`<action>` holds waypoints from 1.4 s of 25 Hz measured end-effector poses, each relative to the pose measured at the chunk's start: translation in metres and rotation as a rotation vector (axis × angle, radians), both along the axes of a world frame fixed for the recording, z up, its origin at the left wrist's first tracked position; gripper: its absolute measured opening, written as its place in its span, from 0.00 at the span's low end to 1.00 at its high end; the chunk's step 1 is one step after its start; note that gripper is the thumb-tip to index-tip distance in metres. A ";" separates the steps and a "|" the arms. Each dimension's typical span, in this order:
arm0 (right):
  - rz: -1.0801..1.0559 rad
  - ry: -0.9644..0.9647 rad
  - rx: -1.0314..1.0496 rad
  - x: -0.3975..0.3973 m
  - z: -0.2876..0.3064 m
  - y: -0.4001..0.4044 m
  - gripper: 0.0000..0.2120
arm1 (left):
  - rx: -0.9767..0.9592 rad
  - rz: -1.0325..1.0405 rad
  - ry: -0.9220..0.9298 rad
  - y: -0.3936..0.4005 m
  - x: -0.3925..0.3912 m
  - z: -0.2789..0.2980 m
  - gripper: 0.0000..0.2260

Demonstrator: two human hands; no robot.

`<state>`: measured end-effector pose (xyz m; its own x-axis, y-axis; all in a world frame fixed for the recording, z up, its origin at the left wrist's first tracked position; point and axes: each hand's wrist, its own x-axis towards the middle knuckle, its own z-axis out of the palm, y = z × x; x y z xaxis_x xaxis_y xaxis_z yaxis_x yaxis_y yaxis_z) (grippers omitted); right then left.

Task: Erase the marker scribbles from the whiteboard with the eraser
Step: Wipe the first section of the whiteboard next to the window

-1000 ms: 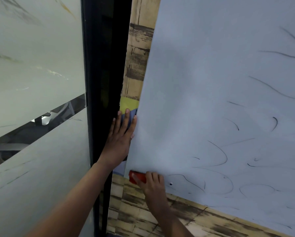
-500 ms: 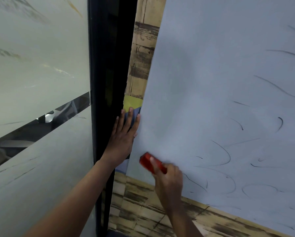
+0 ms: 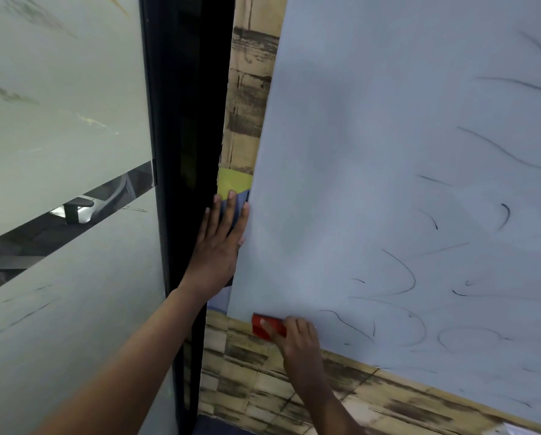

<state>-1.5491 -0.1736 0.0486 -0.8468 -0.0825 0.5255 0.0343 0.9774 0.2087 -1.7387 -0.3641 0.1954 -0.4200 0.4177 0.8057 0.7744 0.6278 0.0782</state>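
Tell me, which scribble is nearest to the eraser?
The curved line just right of the right hand, which grips the red eraser at the whiteboard's bottom edge. Other scribbles lie farther right.

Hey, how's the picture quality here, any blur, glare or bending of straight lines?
Head view: wide-angle bending bows the black door frame and the whiteboard edge; soft overall, with light smear around the right hand and red eraser; left hand sharper; dull reflections on the frosted glass, no harsh glare; faint uneven shading on the board.

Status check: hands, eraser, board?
Left hand flat at whiteboard left edge. Right hand grips red eraser at bottom-left corner. Scribbles remain to the right. Nothing blocking.
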 end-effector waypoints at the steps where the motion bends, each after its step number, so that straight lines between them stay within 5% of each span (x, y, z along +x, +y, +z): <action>1: -0.005 -0.054 0.040 0.003 -0.011 0.003 0.43 | -0.002 -0.001 -0.001 0.000 0.000 0.000 0.31; 4: -0.013 -0.107 0.086 0.004 -0.019 0.006 0.43 | -0.012 0.009 -0.001 0.000 0.000 0.001 0.31; 8: -0.015 0.015 -0.104 0.003 0.006 0.002 0.41 | -0.018 0.020 -0.009 0.001 0.001 0.001 0.31; 16: -0.451 0.661 -1.157 0.030 0.095 -0.006 0.33 | 0.086 0.017 -0.129 0.009 0.023 0.005 0.33; 20: -0.583 0.763 -1.455 0.042 0.080 0.000 0.31 | 0.106 -0.046 0.007 0.033 0.070 -0.014 0.33; 28: -0.843 0.739 -1.902 0.041 0.014 0.010 0.31 | -0.194 -0.014 -0.035 0.071 0.081 -0.034 0.62; 32: -0.786 0.707 -2.215 0.026 -0.008 0.005 0.37 | -0.206 -0.002 -0.074 0.087 0.075 -0.041 0.73; 35: -0.658 0.681 -2.411 0.026 -0.010 0.001 0.30 | -0.208 0.009 -0.100 0.089 0.072 -0.045 0.75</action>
